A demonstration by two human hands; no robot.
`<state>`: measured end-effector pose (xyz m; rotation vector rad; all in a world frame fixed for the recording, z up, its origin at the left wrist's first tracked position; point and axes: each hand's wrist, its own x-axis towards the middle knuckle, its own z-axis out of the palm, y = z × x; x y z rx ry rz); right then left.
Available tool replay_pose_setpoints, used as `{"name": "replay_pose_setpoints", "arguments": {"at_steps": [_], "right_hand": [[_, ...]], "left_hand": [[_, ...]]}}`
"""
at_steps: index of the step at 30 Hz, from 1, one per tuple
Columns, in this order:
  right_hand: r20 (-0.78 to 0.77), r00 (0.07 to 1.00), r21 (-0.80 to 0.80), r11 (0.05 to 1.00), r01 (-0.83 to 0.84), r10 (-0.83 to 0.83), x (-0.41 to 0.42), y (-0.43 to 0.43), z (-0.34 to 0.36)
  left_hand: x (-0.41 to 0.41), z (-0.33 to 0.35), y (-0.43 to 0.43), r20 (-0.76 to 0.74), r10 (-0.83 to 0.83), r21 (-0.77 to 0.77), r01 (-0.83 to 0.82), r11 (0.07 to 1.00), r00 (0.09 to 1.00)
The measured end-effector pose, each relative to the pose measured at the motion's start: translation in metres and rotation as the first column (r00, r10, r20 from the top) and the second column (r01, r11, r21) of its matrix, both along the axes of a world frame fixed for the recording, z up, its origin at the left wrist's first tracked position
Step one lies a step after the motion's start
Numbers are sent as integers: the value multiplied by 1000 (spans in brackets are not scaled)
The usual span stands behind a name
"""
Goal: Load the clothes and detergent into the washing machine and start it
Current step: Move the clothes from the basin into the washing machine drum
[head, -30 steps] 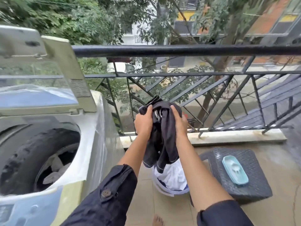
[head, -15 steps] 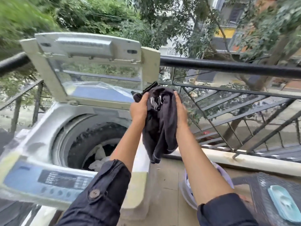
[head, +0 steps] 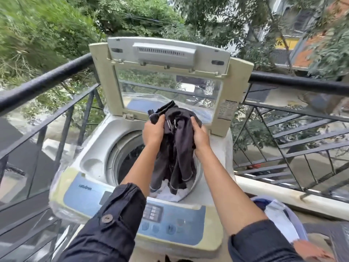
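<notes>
Cream plastic washer (head: 90, 165), its lid (head: 170, 53) upright at 12 o'clock, leaves the drum open. The left grip (head: 153, 132) clutches the dark garment (head: 177, 148) at its 10 o'clock corner. The cloth hangs bunched into the drum, its hem touching white laundry (head: 170, 194). The right grip (head: 201, 138) curls round its 2 o'clock edge, both held high, likely so it clears the rim and drops straight in. The basket (head: 279, 214) sits at the washer's 4 o'clock, near for the next piece.

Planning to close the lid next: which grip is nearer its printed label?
Right. The right grip holds the dark garment just below and left of the label; the left grip holds it farther left, over the drum.
</notes>
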<state>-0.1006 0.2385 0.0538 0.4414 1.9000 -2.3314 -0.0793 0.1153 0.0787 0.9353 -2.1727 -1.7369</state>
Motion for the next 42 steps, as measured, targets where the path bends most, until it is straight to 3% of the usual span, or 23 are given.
{"name": "replay_pose_setpoints", "arguments": {"at_steps": [7,11,18,30,42], "right_hand": [[121,990,118,989,-92,77,4,-15,-33],[208,974,134,984,-122,92,-4,-19,-58],[250,964,192,971,-143,92,-1,-18,-53],[156,986,91,993,-80,65,-1,19,-40],[57,981,36,982,184,-186,17,159,-47]], "left_hand": [[2,-39,-27,195,-52,-5,54,999,979],[5,-54,-36,250,17,-45,-6,999,968],[2,-56,-36,29,166,38,-167,985,986],[-10,-62,15,-42,76,60,-74,995,996],[-5,-68,171,-185,-47,187,82,979,982]]}}
